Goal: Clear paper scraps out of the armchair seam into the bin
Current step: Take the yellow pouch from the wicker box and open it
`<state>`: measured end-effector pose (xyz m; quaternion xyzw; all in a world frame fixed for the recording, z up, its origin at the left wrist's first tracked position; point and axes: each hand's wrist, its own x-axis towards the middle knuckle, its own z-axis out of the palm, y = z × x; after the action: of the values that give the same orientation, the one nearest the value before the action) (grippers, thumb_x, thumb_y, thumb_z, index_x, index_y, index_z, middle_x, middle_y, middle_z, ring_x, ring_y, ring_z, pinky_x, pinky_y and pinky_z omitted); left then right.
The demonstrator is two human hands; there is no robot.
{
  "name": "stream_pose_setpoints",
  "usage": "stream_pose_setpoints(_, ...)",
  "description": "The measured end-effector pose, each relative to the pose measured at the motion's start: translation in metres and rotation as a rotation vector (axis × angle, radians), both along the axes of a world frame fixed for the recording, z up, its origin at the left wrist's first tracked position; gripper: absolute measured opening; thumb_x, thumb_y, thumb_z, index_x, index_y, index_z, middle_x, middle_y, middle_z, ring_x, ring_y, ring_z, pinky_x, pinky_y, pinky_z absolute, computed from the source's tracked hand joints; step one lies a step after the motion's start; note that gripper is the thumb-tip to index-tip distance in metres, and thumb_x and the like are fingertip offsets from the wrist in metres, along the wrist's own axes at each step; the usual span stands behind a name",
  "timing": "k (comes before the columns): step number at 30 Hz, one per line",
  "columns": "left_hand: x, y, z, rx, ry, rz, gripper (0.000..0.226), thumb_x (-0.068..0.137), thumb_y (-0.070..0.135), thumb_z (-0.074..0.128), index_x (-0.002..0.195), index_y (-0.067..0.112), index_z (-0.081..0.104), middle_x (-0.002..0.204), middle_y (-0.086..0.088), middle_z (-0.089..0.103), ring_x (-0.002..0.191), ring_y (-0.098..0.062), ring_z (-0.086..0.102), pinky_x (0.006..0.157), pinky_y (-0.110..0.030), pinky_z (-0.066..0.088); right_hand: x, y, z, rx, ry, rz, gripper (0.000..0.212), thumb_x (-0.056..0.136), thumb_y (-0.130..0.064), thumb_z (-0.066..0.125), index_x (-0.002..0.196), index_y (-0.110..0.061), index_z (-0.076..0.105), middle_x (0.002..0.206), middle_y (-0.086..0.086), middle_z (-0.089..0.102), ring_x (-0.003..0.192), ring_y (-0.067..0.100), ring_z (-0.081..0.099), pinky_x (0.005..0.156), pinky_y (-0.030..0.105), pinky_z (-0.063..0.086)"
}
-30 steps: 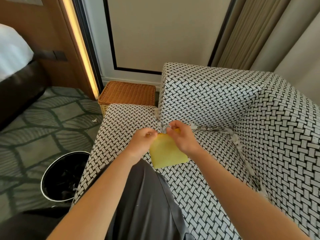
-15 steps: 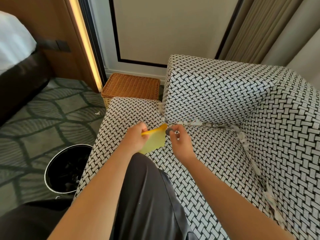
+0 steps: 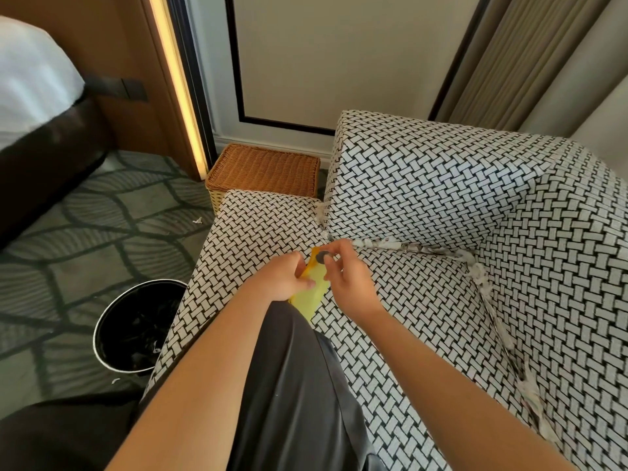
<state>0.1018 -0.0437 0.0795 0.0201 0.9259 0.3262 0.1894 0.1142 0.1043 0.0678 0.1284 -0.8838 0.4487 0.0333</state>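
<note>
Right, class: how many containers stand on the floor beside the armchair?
2: a black bin left of the seat, and a wicker basket by the wall beyond it. Others may be hidden.

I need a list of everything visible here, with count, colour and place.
armchair: one, black and white, centre
seam scraps: many, whitish, along seat seam
yellow sheet: one, in left hand
grey scrap: one, in right hand
bin: one, black, floor left of seat
floor scraps: few, white, on carpet
basket: one, brown wicker, behind seat
bed: one, white, far left
trouser leg: one, grey, over seat
left hand: one, holding yellow sheet
right hand: one, pinching grey scrap
</note>
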Motion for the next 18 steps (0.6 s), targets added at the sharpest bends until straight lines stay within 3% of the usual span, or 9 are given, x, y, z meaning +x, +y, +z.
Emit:
stream_pose_setpoints(2,0.0,-0.001,0.0,-0.006,0.0,0.001,0.026,0.083,0.032,0.064,0.094,0.015,0.048,0.098,-0.003,0.056,0.085,-0.019,0.052,0.071,-0.028,0.039,-0.002,-0.001,-0.001,0.082,0.003,-0.005,0.01,0.097,-0.021,0.038,0.093,-0.029,0.035,0.091,0.0,0.066,0.069,0.027,0.06,0.066,0.048,0.049)
stream_pose_setpoints(8,0.0,0.0,-0.002,0.015,0.002,-0.024,0.032,0.083,0.032,0.064,0.107,0.014,0.052,0.103,-0.001,0.057,0.088,-0.017,0.053,0.072,-0.026,0.039,-0.003,0.004,0.006,0.168,0.043,0.02,0.006,0.098,-0.022,0.036,0.099,-0.02,0.042,0.09,-0.001,0.066,0.072,0.03,0.06,0.066,0.045,0.048)
stream_pose_setpoints(12,-0.001,0.0,-0.003,0.012,0.007,-0.034,0.029,0.082,0.034,0.065,0.1,0.016,0.051,0.1,-0.001,0.056,0.086,-0.016,0.053,0.07,-0.026,0.039,-0.005,0.005,0.006,0.298,0.048,0.033,0.006,0.098,-0.021,0.034,0.1,-0.018,0.04,0.087,0.004,0.067,0.067,0.029,0.057,0.062,0.04,0.047)
stream_pose_setpoints(18,-0.001,0.0,-0.004,0.0,0.005,-0.056,0.032,0.081,0.035,0.066,0.101,0.014,0.054,0.101,-0.003,0.058,0.086,-0.017,0.054,0.072,-0.027,0.042,-0.004,0.003,0.011,0.246,0.067,0.013,0.005,0.099,-0.021,0.034,0.096,-0.02,0.038,0.096,0.002,0.068,0.071,0.032,0.06,0.065,0.04,0.047)
